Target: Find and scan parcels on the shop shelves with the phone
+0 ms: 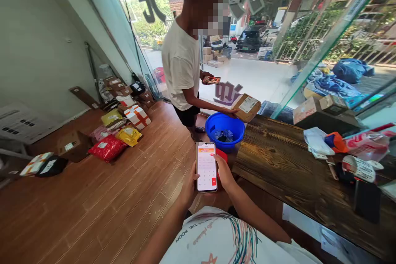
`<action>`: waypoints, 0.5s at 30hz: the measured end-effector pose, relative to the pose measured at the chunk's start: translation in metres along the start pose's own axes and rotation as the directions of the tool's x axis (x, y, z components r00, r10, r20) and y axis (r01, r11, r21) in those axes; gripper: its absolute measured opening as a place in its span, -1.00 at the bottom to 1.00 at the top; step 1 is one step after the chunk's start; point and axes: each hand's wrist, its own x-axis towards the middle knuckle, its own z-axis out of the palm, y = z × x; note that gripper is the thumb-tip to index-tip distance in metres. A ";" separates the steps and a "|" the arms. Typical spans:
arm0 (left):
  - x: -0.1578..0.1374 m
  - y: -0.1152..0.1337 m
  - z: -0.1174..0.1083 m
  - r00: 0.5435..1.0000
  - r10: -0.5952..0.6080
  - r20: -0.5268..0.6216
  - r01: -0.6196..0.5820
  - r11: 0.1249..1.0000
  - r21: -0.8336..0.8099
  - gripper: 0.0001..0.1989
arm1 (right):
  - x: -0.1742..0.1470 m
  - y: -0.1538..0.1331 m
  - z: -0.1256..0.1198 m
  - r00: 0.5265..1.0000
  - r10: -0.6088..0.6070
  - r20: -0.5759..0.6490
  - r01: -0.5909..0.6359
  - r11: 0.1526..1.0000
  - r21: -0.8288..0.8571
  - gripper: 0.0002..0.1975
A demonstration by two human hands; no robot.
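A smartphone [206, 169] with a lit screen showing a number keypad and red buttons is held upright in front of my body. My left hand [190, 183] grips its left edge, the thumb lying on the lower left of the screen. On the other side, my right hand [224, 171] is closed around the right edge, its thumb near the upper right of the screen. The fingers behind the phone are hidden. Just beyond the phone stands a blue tub [225, 128] with clear plastic in it.
A person in a white T-shirt [182, 57] stands ahead, holding a cardboard parcel [246, 108] and a phone. Several parcels, including a red bag [107, 147], lie on the floor to the left. The wooden table [278, 152] on the right bears a tape roll [359, 168] and papers.
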 end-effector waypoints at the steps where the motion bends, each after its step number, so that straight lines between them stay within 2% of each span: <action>1: -0.011 0.010 -0.019 1.000 0.005 -0.005 -0.005 1.000 0.015 -0.25 | 0.003 0.007 0.023 1.000 0.001 0.004 -0.001 1.000 -0.011 -0.60; 4: -0.043 0.040 -0.073 0.999 0.024 -0.030 -0.023 0.999 0.028 -0.24 | 0.007 0.032 0.091 0.999 -0.005 0.048 0.007 0.999 -0.038 -0.57; 9: -0.092 0.080 -0.154 0.982 0.106 -0.154 -0.112 0.993 -0.031 -0.17 | 0.006 0.080 0.189 0.987 0.010 0.162 0.000 0.998 -0.063 -0.58; 15: -0.145 0.118 -0.218 0.961 0.141 -0.239 -0.164 0.984 -0.077 -0.13 | 0.005 0.125 0.281 0.938 0.095 0.334 -0.053 0.990 -0.133 -0.60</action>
